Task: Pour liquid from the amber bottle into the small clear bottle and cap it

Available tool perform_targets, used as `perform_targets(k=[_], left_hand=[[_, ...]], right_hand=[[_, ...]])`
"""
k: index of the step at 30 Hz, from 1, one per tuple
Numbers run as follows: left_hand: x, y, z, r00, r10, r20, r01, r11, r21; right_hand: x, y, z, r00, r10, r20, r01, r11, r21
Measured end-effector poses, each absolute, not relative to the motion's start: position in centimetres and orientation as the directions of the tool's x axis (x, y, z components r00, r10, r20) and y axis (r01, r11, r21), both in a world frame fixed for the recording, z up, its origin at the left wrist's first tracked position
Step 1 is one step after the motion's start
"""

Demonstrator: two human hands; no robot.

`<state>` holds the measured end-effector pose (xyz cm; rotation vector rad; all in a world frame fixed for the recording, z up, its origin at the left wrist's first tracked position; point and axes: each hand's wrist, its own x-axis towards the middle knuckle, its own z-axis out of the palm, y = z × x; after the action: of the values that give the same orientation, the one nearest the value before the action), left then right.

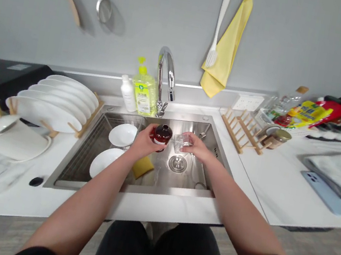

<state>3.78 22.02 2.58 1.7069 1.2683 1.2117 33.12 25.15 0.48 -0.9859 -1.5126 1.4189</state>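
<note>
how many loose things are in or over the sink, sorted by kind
white dishes: 2
yellow sponge: 1
brown bottle, in the left hand: 1
clear glass, in the right hand: 1
total: 5

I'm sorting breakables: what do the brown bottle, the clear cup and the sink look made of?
Brown bottle in the left hand: glossy dark glass, perhaps plastic, with bright highlights. Clear cup in the right hand: see-through glass or plastic. Sink: brushed stainless steel by its dull grey reflections.
</note>
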Motion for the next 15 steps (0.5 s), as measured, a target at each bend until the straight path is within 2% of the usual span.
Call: perform_targets(k=[9, 15], left_hand=[[2.8, 22.2, 2.1, 0.161, 0.957, 0.24, 0.313, -0.281, 0.907], [2.8, 22.3, 1.7, 0.166, 0.955, 0.248, 0.444, -0.296, 0.846]], right_hand=[[32.7, 25.2, -0.8, -0.421, 0.899, 0.121, 0.096, 0.177, -0.979], [33.0, 25.6, -1.1, -0.392, 0.905, 0.167, 0.185, 0.255, -0.949]])
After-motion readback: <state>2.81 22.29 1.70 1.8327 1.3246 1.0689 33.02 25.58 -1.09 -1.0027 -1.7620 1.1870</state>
